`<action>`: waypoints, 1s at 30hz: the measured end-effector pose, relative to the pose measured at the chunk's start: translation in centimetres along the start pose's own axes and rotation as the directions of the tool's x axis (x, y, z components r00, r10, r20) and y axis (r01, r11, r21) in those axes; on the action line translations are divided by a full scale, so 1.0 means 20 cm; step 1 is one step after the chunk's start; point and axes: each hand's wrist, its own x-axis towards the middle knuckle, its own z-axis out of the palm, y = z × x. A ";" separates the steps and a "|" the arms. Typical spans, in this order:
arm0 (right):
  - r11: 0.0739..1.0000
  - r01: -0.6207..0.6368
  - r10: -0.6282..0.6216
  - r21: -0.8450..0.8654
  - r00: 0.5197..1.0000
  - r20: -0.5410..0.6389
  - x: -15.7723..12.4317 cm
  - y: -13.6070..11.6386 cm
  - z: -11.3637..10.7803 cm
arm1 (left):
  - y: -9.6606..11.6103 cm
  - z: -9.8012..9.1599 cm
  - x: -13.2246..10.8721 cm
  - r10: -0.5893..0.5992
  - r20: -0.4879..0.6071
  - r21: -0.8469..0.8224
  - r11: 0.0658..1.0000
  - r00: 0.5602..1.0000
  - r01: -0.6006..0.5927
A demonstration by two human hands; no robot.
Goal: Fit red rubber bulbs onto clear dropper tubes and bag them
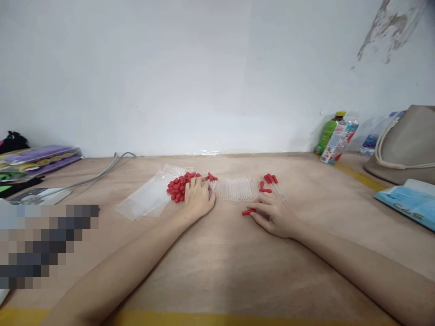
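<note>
My left hand (198,199) lies palm down at the right side of a pile of red rubber dropper bulbs (176,188), its fingers stretched forward and slightly apart. Between thumb and fingers, my right hand (274,216) pinches one red dropper bulb (248,212) just above the table. A row of thin clear glass dropper tubes (238,188) lies side by side between the hands. Beyond my right hand are several droppers (271,179) with red bulbs on their tubes, and loose bulbs (264,188) lie beside them. What is under my left palm is hidden.
Clear plastic bags (146,197) lie left of the pile. A grey cable (98,175) runs toward packets (44,158) at far left. Bottles (335,138), a beige bag (404,145) and a blue packet (408,203) are at the right. A wall closes off the back.
</note>
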 end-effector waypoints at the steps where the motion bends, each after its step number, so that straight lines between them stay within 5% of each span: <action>1: 1.000 -0.001 0.001 0.002 1.000 0.019 0.01 0.00 0.00 | 0.00 0.00 0.00 -0.008 0.004 -0.003 1.000 1.000 0.008; 11: 0.996 -0.055 0.056 0.069 0.998 -0.010 0.07 -0.04 0.07 | 0.00 0.03 0.00 -0.052 -0.033 -0.091 0.995 0.998 0.049; 19: 0.979 -0.180 0.197 0.095 0.956 -0.218 0.20 0.02 0.17 | -0.02 0.00 -0.05 0.124 -0.022 -0.249 0.960 0.992 -0.126; 30: 0.973 -0.160 0.192 0.167 0.961 -0.201 0.21 0.02 0.16 | -0.03 0.00 -0.04 0.198 -0.010 -0.273 0.942 0.980 -0.194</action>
